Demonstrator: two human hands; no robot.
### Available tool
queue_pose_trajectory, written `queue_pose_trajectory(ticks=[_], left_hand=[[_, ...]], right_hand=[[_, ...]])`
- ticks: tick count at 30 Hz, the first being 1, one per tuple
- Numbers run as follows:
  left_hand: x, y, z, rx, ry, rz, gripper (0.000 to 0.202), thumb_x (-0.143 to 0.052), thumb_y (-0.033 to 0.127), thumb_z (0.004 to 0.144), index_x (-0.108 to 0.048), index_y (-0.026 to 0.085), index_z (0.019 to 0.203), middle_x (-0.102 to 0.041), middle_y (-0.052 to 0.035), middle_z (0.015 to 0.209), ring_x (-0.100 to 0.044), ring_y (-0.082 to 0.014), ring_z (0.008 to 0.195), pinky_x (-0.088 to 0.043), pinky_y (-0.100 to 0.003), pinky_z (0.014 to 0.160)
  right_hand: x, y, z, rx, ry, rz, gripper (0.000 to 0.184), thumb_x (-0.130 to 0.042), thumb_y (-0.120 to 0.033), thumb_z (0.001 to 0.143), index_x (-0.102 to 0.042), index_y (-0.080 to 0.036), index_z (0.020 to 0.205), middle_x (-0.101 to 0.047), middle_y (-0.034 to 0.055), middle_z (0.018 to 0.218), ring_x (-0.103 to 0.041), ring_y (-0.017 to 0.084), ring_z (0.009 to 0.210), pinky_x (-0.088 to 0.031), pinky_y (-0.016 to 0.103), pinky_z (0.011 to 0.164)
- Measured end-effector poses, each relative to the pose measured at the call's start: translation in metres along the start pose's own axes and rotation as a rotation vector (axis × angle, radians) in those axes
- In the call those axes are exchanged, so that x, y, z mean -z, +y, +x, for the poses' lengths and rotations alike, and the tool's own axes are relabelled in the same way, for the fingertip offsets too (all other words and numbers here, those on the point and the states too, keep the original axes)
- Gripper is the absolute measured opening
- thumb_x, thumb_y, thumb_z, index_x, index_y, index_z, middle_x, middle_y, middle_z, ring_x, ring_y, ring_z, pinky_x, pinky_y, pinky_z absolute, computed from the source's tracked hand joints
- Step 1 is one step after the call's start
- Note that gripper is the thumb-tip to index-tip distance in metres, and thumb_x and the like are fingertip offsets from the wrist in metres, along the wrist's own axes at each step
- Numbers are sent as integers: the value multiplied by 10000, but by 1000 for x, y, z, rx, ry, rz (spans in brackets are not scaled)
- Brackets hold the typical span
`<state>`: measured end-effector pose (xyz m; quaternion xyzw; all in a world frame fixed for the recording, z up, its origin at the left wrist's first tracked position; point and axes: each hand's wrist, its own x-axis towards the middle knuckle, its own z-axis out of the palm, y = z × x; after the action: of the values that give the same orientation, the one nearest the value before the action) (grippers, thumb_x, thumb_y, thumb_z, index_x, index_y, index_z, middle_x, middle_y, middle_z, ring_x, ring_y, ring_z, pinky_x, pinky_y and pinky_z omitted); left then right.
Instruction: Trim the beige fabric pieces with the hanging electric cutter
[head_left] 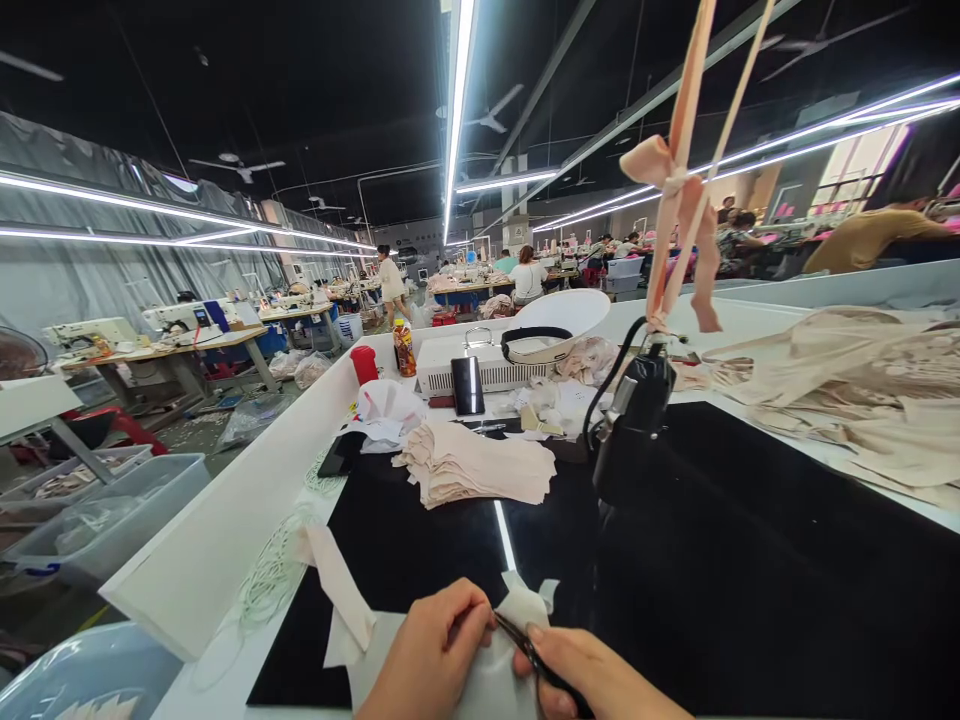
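My right hand (pixel 581 665) is closed around a pair of small black scissors (pixel 529 648), whose tips point up and left toward my other hand. Thumb and fingers of my left hand (pixel 442 640) are pinched together at the edge of a whitish fabric piece (pixel 523 603), right beside the scissor tips. This fabric lies under both hands at the front of a glossy black work surface (pixel 705 580). A narrow cream fabric strip (pixel 341 585) lies left of my left hand. Farther back rests a stack of cream fabric pieces (pixel 480 462).
A black tool (pixel 637 425) with a cable hangs from knotted peach fabric strips, right of centre. Behind the stack are a phone (pixel 468 386), a white box (pixel 435 365) and a bottle (pixel 404 348). Beige fabric (pixel 885 390) is heaped right; pale cord (pixel 277 560) lies left.
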<state>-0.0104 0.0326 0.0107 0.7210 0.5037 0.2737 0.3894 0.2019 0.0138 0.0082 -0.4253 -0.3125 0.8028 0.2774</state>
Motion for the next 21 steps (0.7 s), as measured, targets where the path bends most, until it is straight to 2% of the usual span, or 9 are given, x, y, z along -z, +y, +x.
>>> queue_pose_trajectory(ticks=[7,16,21], left_hand=[[-1,-3,-1,-2,-3,-2,348,-451,452,1033,-621,220,836,-662,-2,817,-555,-169,746,-379,-259,686],[-1,-3,1,-15,-6,4,325,-458,426,1021,-599,219,815,-664,-3,819,-579,-174,769,-386,-263,706],[0,-2,0,-24,-11,1,349,-437,451,1024,-594,216,818,-658,-15,821,-587,-183,778,-400,-272,721]], right_hand=[[-3,-8,-4,-23,-16,-9,320,-742,-464,951,-641,-160,941,-468,-67,675,-256,9,425,-105,131,377],[-2,1,6,-6,25,0,336,-734,-479,953,-625,-166,902,-437,-77,640,-231,1,410,-63,126,374],[-3,-3,0,-10,10,10,327,-743,-467,953,-635,-161,918,-455,-72,665,-247,0,417,-93,126,372]])
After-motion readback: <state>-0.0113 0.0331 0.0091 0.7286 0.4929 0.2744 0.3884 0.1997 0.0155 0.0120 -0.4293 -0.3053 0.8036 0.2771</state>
